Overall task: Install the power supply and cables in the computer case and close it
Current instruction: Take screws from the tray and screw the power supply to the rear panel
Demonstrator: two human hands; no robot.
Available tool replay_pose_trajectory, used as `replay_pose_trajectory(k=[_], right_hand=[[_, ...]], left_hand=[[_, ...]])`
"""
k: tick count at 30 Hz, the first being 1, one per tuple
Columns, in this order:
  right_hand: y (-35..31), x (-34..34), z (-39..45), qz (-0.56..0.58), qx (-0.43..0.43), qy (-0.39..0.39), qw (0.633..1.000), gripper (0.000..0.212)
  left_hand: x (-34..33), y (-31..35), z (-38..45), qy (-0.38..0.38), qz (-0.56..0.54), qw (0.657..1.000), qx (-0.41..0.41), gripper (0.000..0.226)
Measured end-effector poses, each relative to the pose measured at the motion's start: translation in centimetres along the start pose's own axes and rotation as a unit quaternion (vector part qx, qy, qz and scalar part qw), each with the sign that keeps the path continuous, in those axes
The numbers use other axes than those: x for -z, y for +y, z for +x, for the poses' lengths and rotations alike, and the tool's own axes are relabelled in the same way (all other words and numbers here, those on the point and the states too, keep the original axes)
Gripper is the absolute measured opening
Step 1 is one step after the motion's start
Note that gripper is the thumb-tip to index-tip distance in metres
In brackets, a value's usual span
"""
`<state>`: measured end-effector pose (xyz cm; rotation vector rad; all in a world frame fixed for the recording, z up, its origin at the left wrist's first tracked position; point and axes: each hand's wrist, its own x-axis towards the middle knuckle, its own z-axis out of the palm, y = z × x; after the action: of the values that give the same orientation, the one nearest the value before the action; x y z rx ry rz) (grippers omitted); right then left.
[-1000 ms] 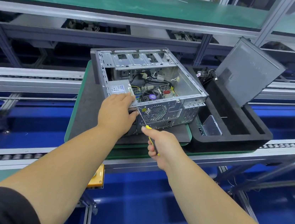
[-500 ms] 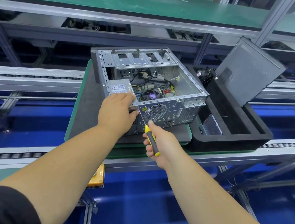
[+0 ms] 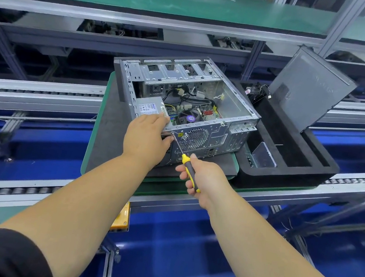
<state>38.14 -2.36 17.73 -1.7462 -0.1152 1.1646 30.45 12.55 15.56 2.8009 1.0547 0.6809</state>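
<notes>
- A black foam tray [image 3: 287, 174] sits on the roller conveyor [image 3: 21, 190].
- A clear plastic box [image 3: 264, 158] lies inside the tray.
- A yellow box [image 3: 119, 221] hangs below the conveyor.

Power supply [image 3: 149, 109]: near end covered by the left hand [image 3: 145, 139]; label print too small to read.
Screwdriver [image 3: 188, 164]: handle partly wrapped by the right hand [image 3: 204, 179]; the screw at its tip too small to make out.
Computer case [image 3: 211, 139]: near left corner behind the left hand; rear ports too small to tell apart.
Side panel [image 3: 309, 89]: lower edge sunk in the foam tray [image 3: 287, 174].
Yellow box [image 3: 118, 221]: mostly behind the left forearm.
</notes>
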Motion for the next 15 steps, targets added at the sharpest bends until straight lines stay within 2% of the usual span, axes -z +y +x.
replay_pose_trajectory(k=[4,8,11,15], right_hand=[[0.13,0.05,-0.22,0.05,0.012,-0.006,0.999,0.031],[0.11,0.21,-0.08,0.025,0.023,0.015,0.999,0.024],[-0.09,0.21,-0.17,0.005,0.014,0.021,1.0,0.029],[-0.26,-0.03,0.03,-0.016,-0.009,0.005,1.0,0.052]], left_hand=[[0.0,-0.08,-0.01,0.004,0.0,1.0,-0.001,0.05],[-0.1,0.03,-0.08,0.006,0.003,1.0,-0.001,0.049],[-0.08,0.03,-0.1,0.009,0.003,1.0,-0.004,0.049],[0.03,0.11,-0.2,0.019,0.002,1.0,-0.007,0.047]])
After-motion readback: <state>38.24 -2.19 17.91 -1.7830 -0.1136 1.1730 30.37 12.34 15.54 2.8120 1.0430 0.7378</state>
